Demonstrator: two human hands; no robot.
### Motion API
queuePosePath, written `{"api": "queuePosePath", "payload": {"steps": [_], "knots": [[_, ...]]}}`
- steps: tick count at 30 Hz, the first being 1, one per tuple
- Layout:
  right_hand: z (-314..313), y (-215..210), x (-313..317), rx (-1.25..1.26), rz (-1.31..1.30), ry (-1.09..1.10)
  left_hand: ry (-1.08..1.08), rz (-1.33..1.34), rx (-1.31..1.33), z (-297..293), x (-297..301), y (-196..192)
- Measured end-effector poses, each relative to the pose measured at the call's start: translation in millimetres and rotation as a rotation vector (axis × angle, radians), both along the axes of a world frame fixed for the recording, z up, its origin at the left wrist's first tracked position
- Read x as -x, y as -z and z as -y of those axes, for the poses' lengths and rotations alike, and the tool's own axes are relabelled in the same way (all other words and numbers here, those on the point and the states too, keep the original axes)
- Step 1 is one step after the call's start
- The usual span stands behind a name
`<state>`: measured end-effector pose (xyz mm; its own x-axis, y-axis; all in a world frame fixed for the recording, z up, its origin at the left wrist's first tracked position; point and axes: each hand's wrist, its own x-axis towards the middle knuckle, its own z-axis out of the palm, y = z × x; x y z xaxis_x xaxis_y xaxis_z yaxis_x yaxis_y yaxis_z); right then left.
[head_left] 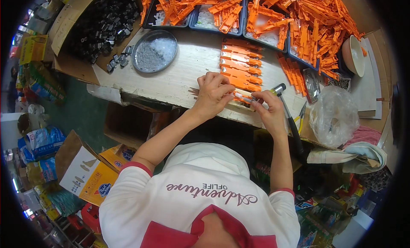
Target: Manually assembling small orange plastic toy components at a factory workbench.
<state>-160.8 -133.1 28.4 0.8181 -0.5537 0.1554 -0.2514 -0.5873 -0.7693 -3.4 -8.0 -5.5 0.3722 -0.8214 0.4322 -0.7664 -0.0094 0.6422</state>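
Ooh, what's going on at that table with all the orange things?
A person has both hands at an orange piece near the table's front edge: left hand at one end, right hand at the other. What exactly the fingers pinch is too small to tell. Similar orange pieces lie in a row just beyond. A hammer lies beside the right hand.

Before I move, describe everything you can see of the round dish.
The dish is round, shallow and grey, metallic-looking, with a raised rim. It rests upright on the table, right of the cardboard box, black parts close by its left rim, maybe touching. Loose translucent whitish bits lie in it, heaped toward its far right. Neither the left hand nor the right hand touches it.
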Motion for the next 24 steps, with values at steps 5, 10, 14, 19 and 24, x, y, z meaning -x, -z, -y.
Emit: {"api": "queuePosePath", "payload": {"steps": [5, 10, 14, 19, 24], "knots": [[-2, -5, -10, 0.092, -0.002, -0.065, -0.019, -0.033, -0.009, 1, 1, 0], [0, -3, -12, 0.124, -0.044, -0.079, -0.032, -0.051, -0.014, 1, 2, 1], [2, 1, -9, 0.118, -0.052, -0.073, -0.012, -0.029, 0.017, 0, 2, 3], [-2, 3, -3, 0.362, -0.024, -0.102, 0.007, 0.046, 0.061, -2, 1, 4], [-5, 7, 3, 0.634, 0.03, -0.174, 0.013, 0.141, 0.054, -3, 2, 2]]}}
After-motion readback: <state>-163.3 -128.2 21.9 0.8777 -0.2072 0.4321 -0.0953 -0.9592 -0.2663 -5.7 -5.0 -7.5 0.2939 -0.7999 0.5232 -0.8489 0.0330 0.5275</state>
